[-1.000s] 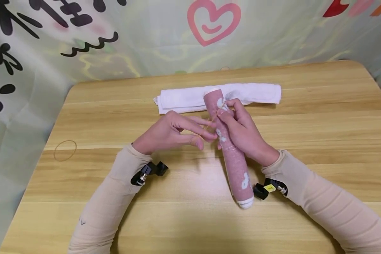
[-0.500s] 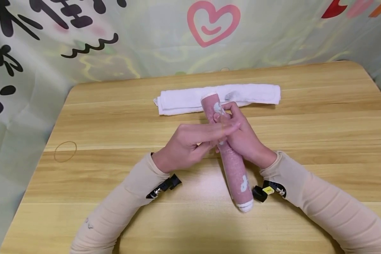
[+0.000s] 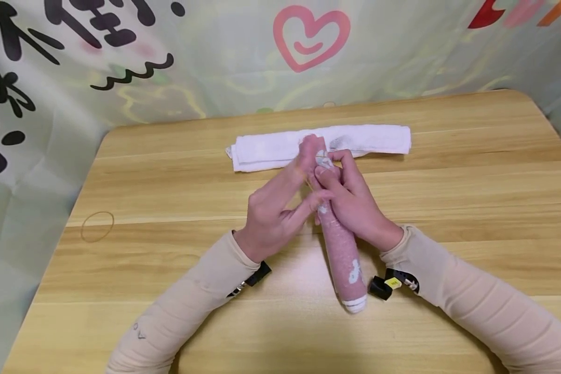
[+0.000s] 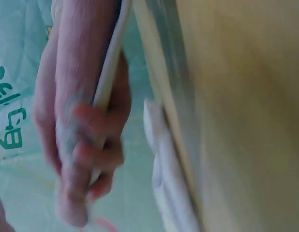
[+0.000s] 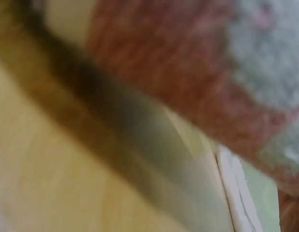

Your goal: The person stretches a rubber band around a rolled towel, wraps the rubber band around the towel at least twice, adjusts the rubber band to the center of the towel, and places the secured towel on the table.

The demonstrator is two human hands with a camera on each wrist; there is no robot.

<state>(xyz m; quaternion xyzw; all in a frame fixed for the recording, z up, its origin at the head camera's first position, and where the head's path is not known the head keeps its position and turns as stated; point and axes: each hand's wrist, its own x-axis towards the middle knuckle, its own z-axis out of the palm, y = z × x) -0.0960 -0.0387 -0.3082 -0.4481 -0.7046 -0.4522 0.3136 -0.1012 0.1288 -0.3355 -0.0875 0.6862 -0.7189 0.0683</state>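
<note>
Presently, both hands are at work on one rolled pink cloth with pale patches. The right hand grips the rolled pink cloth at its upper half, thumb laid along the top and fingers curled round it; the left wrist view confirms several fingertips wrapped over the roll. The left hand is spread, thumb well apart from the extended fingers. Its fingertips overlap the roll's upper end and its thumb lies across the roll just beside the right hand; blur prevents telling how firmly they touch. A thin yellowish band shows beside the left fingers, its full course unclear.

The roll slants across the middle of the worktop, its white-banded end nearest the person. Whether that end touches the surface cannot be told. Beyond the upper end lies a folded white cloth, set lengthwise. A thin ring-shaped band lies toward the left edge, well apart from the hands. Both arms wear beige sleeves. Behind the worktop hangs a pale backdrop printed with black characters and a pink heart.
</note>
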